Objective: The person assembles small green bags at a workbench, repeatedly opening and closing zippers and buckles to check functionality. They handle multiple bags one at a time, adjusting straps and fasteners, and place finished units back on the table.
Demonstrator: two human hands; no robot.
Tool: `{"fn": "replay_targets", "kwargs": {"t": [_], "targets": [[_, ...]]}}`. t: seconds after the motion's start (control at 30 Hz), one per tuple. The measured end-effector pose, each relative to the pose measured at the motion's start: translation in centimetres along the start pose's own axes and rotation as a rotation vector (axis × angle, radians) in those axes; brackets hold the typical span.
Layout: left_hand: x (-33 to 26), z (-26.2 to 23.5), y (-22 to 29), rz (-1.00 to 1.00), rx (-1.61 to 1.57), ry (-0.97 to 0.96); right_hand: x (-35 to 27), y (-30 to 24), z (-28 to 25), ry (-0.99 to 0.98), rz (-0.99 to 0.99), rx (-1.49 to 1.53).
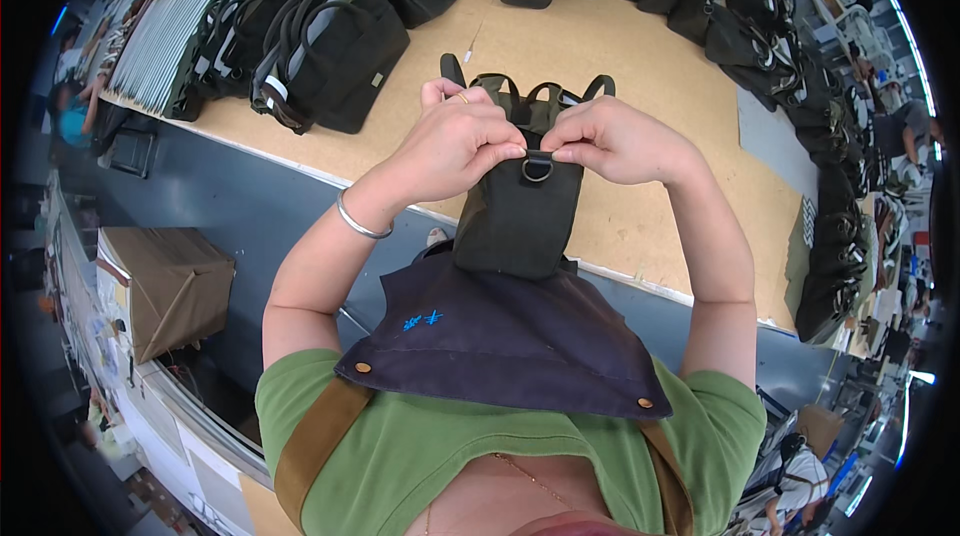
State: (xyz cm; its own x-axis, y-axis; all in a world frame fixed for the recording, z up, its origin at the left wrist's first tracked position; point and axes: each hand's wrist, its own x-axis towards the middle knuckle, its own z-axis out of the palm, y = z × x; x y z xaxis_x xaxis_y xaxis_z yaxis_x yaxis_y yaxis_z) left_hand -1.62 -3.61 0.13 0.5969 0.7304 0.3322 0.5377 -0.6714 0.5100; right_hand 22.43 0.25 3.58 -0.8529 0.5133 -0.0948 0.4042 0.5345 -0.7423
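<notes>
A dark olive-black fabric bag [520,221] rests at the table's near edge, its lower end against my apron. Thin handles and straps stick up at its far side. A metal D-ring [537,171] hangs from a short strip at its upper edge. My left hand [470,136] pinches that edge just left of the ring, thumb against forefinger. From the other side my right hand [610,141] pinches the same edge just right of the ring. The fingertips of both hands are close together, with the strip between them.
Several dark bags [345,56] stand along the table's far left, beside a row of pale rods [170,41]. More dark bags [830,126] line the far and right edges. A brown covered box [180,286] stands at the left. Other people work in the background.
</notes>
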Motion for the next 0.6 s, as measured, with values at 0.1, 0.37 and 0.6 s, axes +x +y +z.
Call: {"fn": "replay_targets", "kwargs": {"t": [0.1, 0.37, 0.6], "targets": [[-0.1, -0.3, -0.3, 0.039, 0.056, -0.017, -0.4, -0.1, 0.0, 0.004, 0.037, -0.020], [0.9, -1.1, -1.5, 0.106, -0.013, -0.197, -0.9, 0.0, 0.5, 0.005, 0.060, 0.019], [2.1, -0.5, -2.1, 0.165, -0.064, -0.120, -1.9, 0.9, 0.9, 0.139, 0.029, 0.021]]}}
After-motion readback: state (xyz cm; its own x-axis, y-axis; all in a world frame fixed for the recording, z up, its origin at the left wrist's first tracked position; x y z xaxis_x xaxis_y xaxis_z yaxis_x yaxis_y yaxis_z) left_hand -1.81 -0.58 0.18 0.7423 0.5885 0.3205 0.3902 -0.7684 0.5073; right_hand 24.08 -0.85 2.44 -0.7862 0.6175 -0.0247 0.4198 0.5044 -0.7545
